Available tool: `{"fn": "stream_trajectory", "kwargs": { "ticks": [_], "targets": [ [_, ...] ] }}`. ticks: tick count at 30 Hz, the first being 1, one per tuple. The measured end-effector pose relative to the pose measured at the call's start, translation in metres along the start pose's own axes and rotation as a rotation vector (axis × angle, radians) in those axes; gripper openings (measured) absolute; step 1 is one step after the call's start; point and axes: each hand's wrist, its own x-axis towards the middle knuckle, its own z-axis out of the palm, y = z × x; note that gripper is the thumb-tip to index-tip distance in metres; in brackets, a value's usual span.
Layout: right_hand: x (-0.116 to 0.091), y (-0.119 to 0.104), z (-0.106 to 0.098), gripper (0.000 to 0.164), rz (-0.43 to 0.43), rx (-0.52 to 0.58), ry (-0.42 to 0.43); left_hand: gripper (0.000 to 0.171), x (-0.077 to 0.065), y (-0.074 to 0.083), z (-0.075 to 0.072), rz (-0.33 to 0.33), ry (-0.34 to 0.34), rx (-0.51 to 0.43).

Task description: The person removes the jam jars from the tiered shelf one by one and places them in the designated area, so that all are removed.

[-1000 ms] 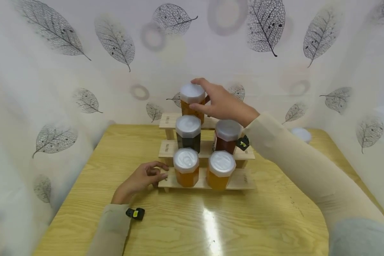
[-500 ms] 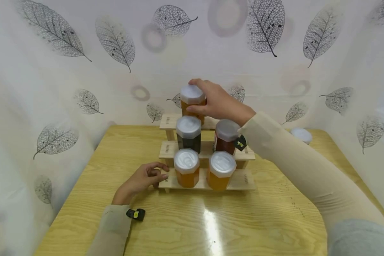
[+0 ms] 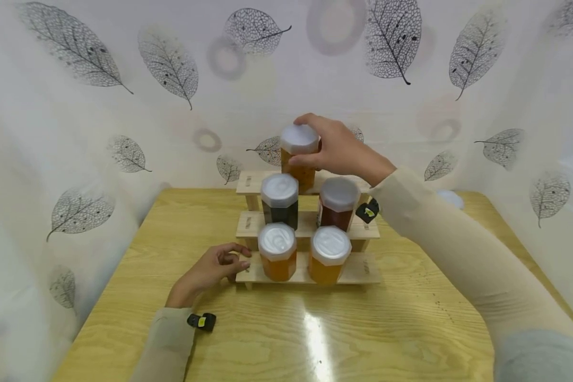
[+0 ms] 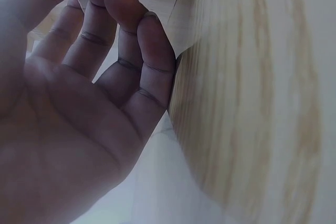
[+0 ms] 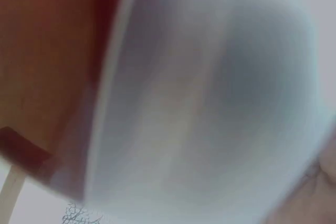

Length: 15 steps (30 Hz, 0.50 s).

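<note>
A three-tier wooden display rack point(image 3: 355, 268) stands on the table. On its top tier, my right hand point(image 3: 346, 148) grips an amber jar point(image 3: 299, 163) with a white lid, thumb in front and fingers at the lid. In the right wrist view a jar's pale lid point(image 5: 210, 93) fills most of the frame, blurred. My left hand point(image 3: 212, 268) pinches the left end of the bottom tier with thumb and forefinger; its other fingers point(image 4: 156, 51) curl beside the tabletop. A dark jar point(image 3: 280, 204) and a dark red jar point(image 3: 336, 204) occupy the middle tier.
Two orange jars point(image 3: 278, 254) with white lids stand on the bottom tier. Another white lid point(image 3: 450, 199) shows at the back right, partly behind the right sleeve. A leaf-patterned curtain point(image 3: 210, 95) hangs behind the wooden table point(image 3: 267, 334).
The amber jar has shifted a little to the right along the top tier, in my right hand's grip. My left hand keeps its place at the rack's end.
</note>
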Motion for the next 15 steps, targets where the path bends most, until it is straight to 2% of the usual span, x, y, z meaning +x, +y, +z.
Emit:
{"fn": "stream_trajectory", "kwargs": {
  "ticks": [7, 10, 15],
  "targets": [
    [-0.012, 0.009, -0.016, 0.077, 0.004, 0.003, 0.08, 0.032, 0.0, 0.002, 0.001, -0.027, 0.01, 0.004],
    [-0.018, 0.014, -0.022, 0.077, 0.027, 0.01, 0.087, 0.033, 0.0, 0.003, 0.0, -0.039, 0.012, 0.012],
    [-0.031, 0.025, -0.033, 0.077, 0.064, 0.028, 0.1, 0.034, 0.001, 0.003, -0.001, -0.022, 0.003, 0.02]
  ]
}}
